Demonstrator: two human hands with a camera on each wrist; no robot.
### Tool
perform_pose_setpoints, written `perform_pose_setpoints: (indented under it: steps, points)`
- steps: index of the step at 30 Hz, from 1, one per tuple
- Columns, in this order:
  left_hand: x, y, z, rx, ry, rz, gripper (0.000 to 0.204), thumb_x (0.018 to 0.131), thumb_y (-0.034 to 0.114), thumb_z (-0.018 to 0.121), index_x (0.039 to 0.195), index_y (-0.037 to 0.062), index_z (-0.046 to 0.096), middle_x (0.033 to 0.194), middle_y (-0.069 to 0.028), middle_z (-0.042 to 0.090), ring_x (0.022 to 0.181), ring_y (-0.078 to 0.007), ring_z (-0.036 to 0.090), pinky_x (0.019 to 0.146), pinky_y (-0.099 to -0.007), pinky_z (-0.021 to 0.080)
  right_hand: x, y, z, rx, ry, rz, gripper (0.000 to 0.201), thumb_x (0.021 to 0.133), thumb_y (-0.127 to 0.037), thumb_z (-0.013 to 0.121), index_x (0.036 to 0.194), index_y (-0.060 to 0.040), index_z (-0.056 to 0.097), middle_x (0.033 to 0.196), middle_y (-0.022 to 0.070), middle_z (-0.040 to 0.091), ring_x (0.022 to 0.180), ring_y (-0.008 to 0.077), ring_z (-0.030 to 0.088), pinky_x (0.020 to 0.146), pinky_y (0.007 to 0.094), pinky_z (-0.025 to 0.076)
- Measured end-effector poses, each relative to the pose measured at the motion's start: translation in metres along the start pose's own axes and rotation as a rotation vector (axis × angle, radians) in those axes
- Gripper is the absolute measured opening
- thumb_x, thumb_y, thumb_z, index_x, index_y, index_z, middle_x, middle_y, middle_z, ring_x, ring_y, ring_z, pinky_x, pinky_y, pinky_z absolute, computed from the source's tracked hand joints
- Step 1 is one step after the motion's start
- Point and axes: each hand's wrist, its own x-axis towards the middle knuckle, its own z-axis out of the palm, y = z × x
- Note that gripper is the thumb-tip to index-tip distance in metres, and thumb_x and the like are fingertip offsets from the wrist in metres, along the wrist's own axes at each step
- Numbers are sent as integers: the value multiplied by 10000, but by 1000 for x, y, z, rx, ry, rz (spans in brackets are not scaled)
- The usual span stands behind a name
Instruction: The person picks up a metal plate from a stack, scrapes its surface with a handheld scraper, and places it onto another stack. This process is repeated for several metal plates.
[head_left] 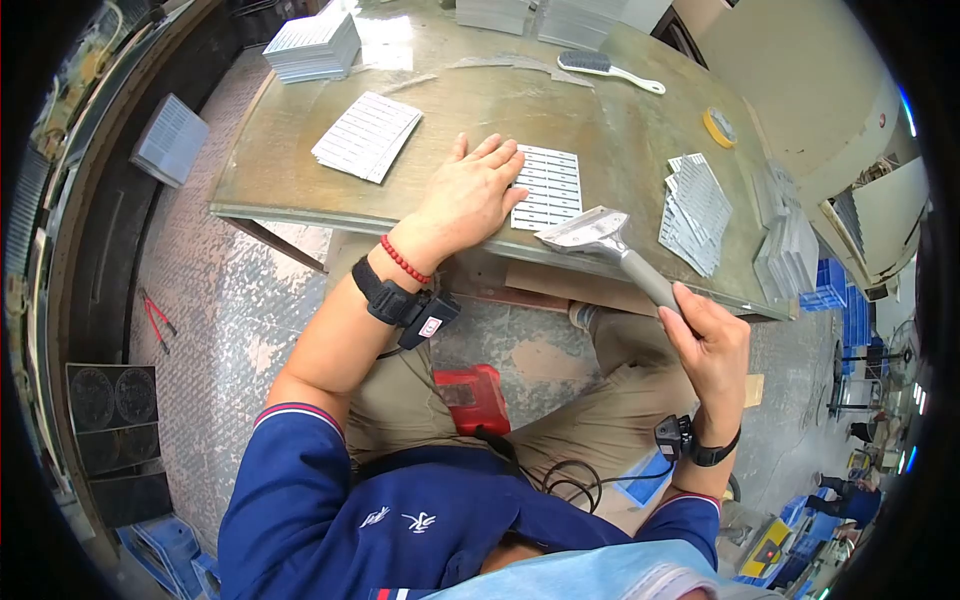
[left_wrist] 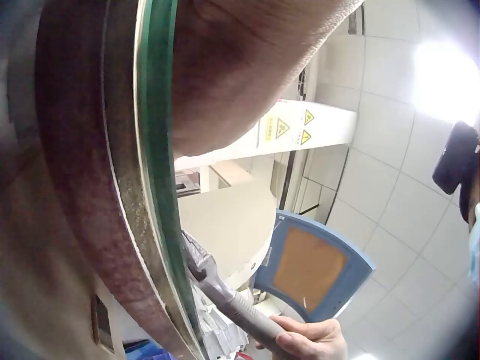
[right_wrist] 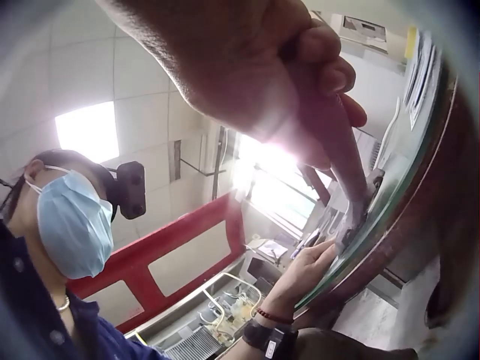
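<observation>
Left hand (head_left: 470, 195) lies flat with fingers spread and straight, pressing down a label sheet (head_left: 547, 188) near the front edge of the glass worktop (head_left: 300, 180). Right hand (head_left: 708, 345) is curled round the grey handle of a scraper (head_left: 610, 250), held just beside and to the right of the left hand. The scraper's long axis runs diagonally, from the right hand up toward the left hand, its wide blade end pointing at the sheet's near corner and resting at the worktop edge; more label sheets (head_left: 695, 210) lie beyond the right hand.
</observation>
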Motion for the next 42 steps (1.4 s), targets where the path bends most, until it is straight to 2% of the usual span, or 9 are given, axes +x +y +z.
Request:
perform_pose_setpoints:
  steps: [3,12,18,23,29,37,40,42]
  points:
    - [0,0,0,19,-3,8,440,946,295,562,1291,23,545,1370,-138,531,1337,-310,430,1117,-529,302,6,1,5,18,-9,54,279,785,-124,761,1037,-18,707,859,125,704,692,262,670,626,314,516]
    - [0,1,-1,27,-12,-4,444,947,294,559,1294,18,539,1375,-137,526,1337,-301,432,1111,-536,308,30,1,9,-39,22,1,252,788,-141,757,1004,-20,711,723,111,670,611,266,634,565,330,478]
    - [-1,4,-1,90,-5,-8,448,949,305,554,1296,22,541,1379,-133,524,1335,-280,439,1112,-530,310,11,-3,17,-117,79,-66,262,791,-145,759,1020,-30,707,776,106,680,613,266,640,553,336,491]
    - [-2,4,0,99,-5,-14,450,950,312,550,1297,25,543,1381,-128,525,1331,-274,446,1110,-524,314,1,-8,16,-120,77,19,270,795,-145,758,1034,-32,702,791,105,683,641,266,650,559,335,499]
    - [-1,4,1,106,17,-1,432,952,299,550,1285,24,553,1357,-130,547,1329,-275,448,1103,-517,325,32,-1,29,-133,102,-50,265,814,-178,740,1038,-42,698,773,109,678,635,267,643,560,349,491]
    - [0,5,-1,79,-4,-8,435,955,293,544,1294,20,543,1361,-140,540,1333,-282,441,1111,-526,306,70,8,44,-242,44,-51,259,853,-317,665,1005,-110,698,633,124,618,594,316,620,534,415,462]
    - [-1,5,0,81,10,-14,437,956,294,544,1291,13,544,1362,-154,536,1333,-291,439,1109,-529,306,80,10,54,-248,69,-42,267,850,-330,656,987,-104,694,632,133,616,600,337,615,533,432,454]
    - [-2,5,0,74,18,-3,436,953,293,549,1282,7,547,1357,-164,537,1332,-302,438,1108,-525,310,82,14,55,-181,86,-6,266,838,-307,676,982,-86,705,643,139,626,600,318,627,541,411,462]
